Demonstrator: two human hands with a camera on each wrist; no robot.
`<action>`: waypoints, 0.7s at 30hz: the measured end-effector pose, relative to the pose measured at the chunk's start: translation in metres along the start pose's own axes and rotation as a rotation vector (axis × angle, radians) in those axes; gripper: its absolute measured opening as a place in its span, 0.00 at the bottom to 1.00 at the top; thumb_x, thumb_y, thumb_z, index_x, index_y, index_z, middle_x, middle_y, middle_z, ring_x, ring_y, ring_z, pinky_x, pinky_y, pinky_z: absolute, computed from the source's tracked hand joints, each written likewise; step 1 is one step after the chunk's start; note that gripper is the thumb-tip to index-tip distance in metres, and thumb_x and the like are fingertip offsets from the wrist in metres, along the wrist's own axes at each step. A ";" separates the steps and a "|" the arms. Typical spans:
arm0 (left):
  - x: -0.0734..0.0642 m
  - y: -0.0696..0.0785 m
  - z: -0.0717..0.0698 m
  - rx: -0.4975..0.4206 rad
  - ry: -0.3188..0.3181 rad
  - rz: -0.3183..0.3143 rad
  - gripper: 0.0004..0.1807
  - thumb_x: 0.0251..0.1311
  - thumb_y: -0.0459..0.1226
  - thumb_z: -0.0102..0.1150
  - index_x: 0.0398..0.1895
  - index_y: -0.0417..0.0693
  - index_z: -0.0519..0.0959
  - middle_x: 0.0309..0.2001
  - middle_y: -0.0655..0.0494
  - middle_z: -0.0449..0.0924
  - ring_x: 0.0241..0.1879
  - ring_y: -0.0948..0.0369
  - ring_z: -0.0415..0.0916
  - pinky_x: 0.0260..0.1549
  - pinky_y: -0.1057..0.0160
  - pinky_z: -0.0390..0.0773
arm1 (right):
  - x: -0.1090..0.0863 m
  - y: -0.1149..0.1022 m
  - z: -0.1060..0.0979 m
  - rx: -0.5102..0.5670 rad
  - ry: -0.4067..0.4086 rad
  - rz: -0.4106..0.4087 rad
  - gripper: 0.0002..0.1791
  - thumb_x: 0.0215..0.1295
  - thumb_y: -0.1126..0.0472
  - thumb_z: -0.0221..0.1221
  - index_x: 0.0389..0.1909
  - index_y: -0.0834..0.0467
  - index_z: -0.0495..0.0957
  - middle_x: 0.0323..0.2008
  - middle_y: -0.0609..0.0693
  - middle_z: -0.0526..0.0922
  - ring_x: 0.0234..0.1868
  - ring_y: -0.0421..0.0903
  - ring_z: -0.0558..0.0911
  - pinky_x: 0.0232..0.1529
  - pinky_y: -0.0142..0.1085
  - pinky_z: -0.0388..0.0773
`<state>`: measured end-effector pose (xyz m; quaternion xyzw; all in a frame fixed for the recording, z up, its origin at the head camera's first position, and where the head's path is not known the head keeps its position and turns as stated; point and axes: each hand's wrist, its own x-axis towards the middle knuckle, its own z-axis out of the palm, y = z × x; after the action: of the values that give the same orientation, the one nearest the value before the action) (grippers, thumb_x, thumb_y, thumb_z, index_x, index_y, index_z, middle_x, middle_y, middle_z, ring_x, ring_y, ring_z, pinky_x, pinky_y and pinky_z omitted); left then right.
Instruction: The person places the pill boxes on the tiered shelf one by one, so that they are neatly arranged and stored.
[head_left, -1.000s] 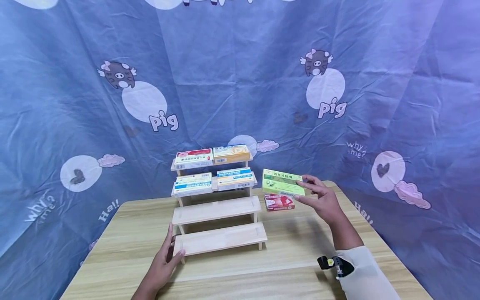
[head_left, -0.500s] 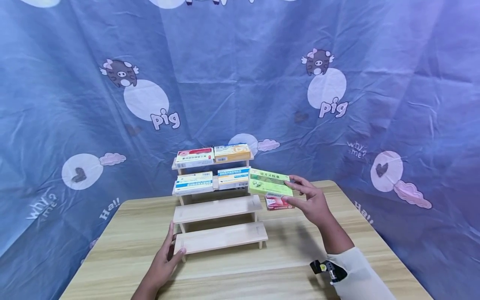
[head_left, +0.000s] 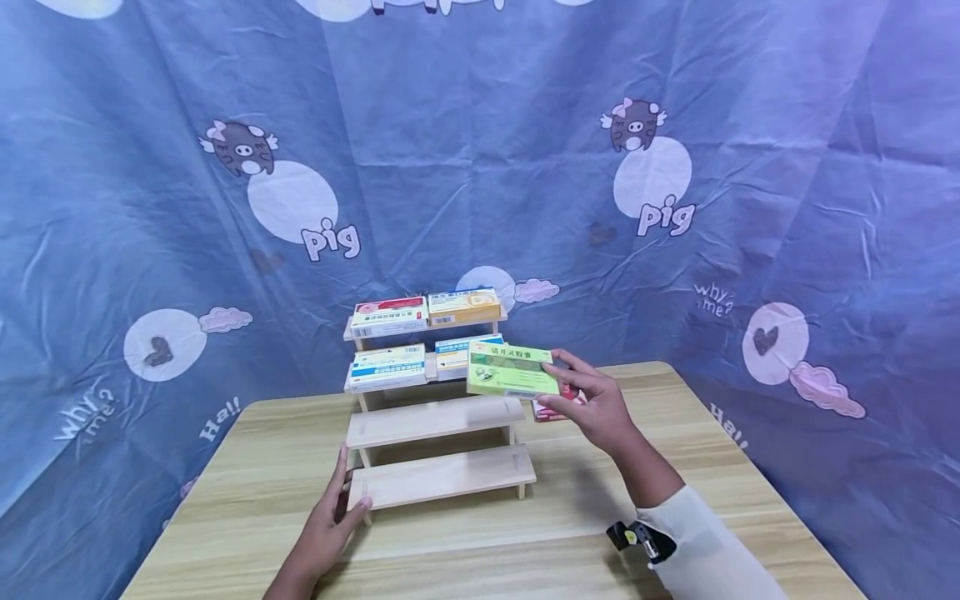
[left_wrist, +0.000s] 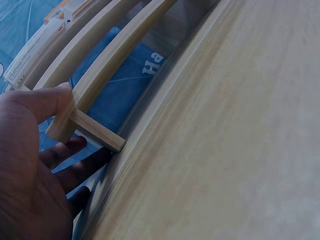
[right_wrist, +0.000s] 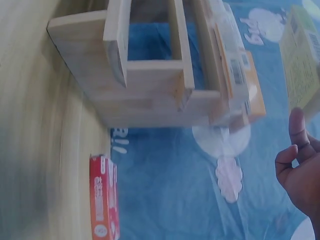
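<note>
A wooden display rack with stepped shelves [head_left: 442, 479] stands on the table. My left hand [head_left: 322, 529] holds the left end of its lowest shelf; in the left wrist view the thumb lies on the slat [left_wrist: 120, 55], the fingers behind the leg. A green medicine box [head_left: 513, 368] is pinched at its right end between the thumb and fingers of my right hand [head_left: 600, 408]. It is raised and tilted, overlapping the blue-and-white medicine box [head_left: 453, 354] on the second shelf from the top in the head view. Part of the green box [right_wrist: 302, 60] shows in the right wrist view.
A red medicine box [right_wrist: 103, 200] lies on the table right of the rack, partly hidden by my right hand in the head view. The top shelf bears a red-and-white box [head_left: 390, 317] and an orange one [head_left: 463, 307]. Another blue-and-white box [head_left: 387, 368] sits below them. Behind hangs a blue curtain [head_left: 465, 167].
My right hand has carried the green medicine box leftward, from above the red box to in front of the rack's right side. My left hand stays on the rack.
</note>
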<state>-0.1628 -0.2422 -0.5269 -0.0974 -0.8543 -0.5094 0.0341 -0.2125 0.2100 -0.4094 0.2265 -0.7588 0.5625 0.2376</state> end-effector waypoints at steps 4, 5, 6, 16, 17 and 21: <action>0.002 -0.001 0.001 -0.006 0.001 -0.011 0.52 0.82 0.44 0.60 0.92 0.67 0.34 0.80 0.23 0.61 0.76 0.31 0.71 0.61 0.75 0.73 | 0.002 -0.006 0.010 0.035 -0.047 -0.002 0.29 0.58 0.75 0.77 0.63 0.69 0.85 0.76 0.71 0.74 0.72 0.59 0.79 0.47 0.25 0.87; 0.002 -0.001 0.001 -0.004 0.000 -0.012 0.52 0.82 0.45 0.60 0.92 0.67 0.33 0.80 0.23 0.61 0.76 0.31 0.70 0.61 0.76 0.72 | 0.003 -0.008 0.013 0.045 -0.057 -0.010 0.29 0.58 0.76 0.77 0.62 0.69 0.85 0.75 0.72 0.74 0.68 0.55 0.81 0.46 0.26 0.87; 0.002 -0.001 0.001 -0.003 0.000 -0.011 0.52 0.82 0.45 0.60 0.92 0.68 0.33 0.81 0.23 0.61 0.76 0.30 0.70 0.61 0.76 0.72 | 0.003 -0.008 0.016 0.047 -0.066 -0.025 0.28 0.57 0.76 0.77 0.61 0.70 0.86 0.74 0.73 0.75 0.65 0.49 0.82 0.46 0.27 0.87; 0.002 -0.003 0.001 0.000 -0.002 -0.009 0.52 0.82 0.45 0.59 0.92 0.67 0.33 0.81 0.22 0.59 0.78 0.30 0.67 0.62 0.78 0.70 | 0.003 -0.011 0.044 0.000 -0.161 -0.101 0.26 0.59 0.70 0.78 0.60 0.63 0.88 0.71 0.71 0.79 0.57 0.50 0.85 0.32 0.28 0.72; 0.002 -0.003 0.001 0.000 -0.001 -0.010 0.52 0.82 0.45 0.59 0.92 0.67 0.33 0.81 0.22 0.60 0.78 0.30 0.67 0.62 0.78 0.70 | 0.003 -0.011 0.046 -0.005 -0.164 -0.100 0.26 0.59 0.69 0.79 0.60 0.63 0.89 0.71 0.71 0.79 0.64 0.56 0.84 0.31 0.29 0.72; 0.001 -0.003 0.001 0.012 0.006 -0.006 0.52 0.82 0.45 0.60 0.92 0.66 0.33 0.80 0.23 0.61 0.77 0.31 0.69 0.63 0.75 0.72 | 0.003 -0.010 0.056 -0.025 -0.175 -0.103 0.25 0.60 0.67 0.79 0.60 0.60 0.89 0.71 0.68 0.81 0.75 0.67 0.78 0.48 0.29 0.80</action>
<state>-0.1641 -0.2424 -0.5298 -0.0929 -0.8576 -0.5045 0.0357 -0.2145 0.1533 -0.4145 0.3105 -0.7710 0.5181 0.2019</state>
